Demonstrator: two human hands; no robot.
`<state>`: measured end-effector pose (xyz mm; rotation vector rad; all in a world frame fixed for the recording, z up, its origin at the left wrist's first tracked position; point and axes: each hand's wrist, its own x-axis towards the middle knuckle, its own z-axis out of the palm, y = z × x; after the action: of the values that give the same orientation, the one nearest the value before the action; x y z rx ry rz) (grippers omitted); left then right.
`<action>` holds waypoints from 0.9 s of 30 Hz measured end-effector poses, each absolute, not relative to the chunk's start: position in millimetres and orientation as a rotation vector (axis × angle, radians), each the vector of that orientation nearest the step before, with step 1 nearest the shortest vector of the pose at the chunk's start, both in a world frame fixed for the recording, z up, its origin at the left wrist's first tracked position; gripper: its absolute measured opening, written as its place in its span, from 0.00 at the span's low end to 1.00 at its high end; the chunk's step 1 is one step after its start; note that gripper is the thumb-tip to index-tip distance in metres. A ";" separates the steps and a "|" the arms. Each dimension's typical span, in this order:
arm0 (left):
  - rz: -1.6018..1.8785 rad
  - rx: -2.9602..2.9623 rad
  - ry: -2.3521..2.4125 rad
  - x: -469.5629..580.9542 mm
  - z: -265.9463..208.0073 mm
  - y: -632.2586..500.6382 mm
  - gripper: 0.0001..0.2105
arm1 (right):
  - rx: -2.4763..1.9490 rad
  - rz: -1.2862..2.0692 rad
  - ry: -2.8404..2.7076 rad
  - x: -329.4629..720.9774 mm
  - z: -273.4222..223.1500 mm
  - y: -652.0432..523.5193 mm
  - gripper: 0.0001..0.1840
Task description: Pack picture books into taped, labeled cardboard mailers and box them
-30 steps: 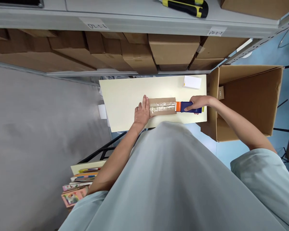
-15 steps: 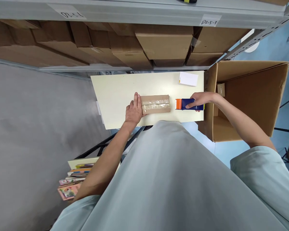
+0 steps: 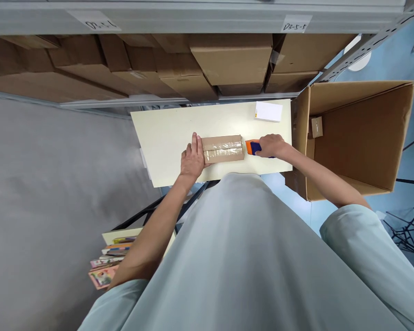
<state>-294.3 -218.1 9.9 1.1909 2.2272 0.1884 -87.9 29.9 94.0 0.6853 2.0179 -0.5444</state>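
A small brown cardboard box (image 3: 223, 149) with clear tape along its top lies on the pale board. My left hand (image 3: 192, 159) grips its left end, fingers along the far side of that end and the thumb at the near corner. My right hand (image 3: 271, 146) is closed around a dark blue and orange box-shaped item (image 3: 254, 147), palm over it. The item's orange end points at the cardboard box's right end, with a narrow gap between them. Most of the blue part is hidden under my fingers. A white box (image 3: 268, 111) lies behind my right hand.
The pale board (image 3: 165, 133) spans the space before me. A large open carton (image 3: 362, 138) stands at its right end, a small brown box (image 3: 316, 127) inside. Cardboard boxes (image 3: 234, 59) fill the shelf (image 3: 193, 20) beyond. Books (image 3: 113, 257) are stacked at lower left.
My right hand has moved left with the blue and orange item, turning it slightly and bringing its orange end closer to the cardboard box. My left hand has kept its place.
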 end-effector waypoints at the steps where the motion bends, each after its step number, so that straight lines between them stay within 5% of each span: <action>1: 0.162 1.209 2.220 -294.3 11.1 -218.4 0.52 | 0.704 -0.534 2.016 -89.3 93.4 23.7 0.22; 11: 0.078 1.341 2.145 -299.0 13.7 -226.3 0.58 | 0.984 -0.423 2.028 -72.7 77.9 -12.9 0.18; 17: 0.602 1.364 2.111 -283.1 37.1 -214.9 0.22 | 1.199 -0.495 2.071 -45.9 120.0 -11.4 0.22; 27: 1.266 1.366 1.884 -294.7 138.3 -179.4 0.16 | 1.139 -0.569 2.342 -123.0 213.8 -20.8 0.31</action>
<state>-294.7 -179.4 138.3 1.3664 1.8843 1.2661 -123.0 -20.8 213.8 1.1391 2.3420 -0.5687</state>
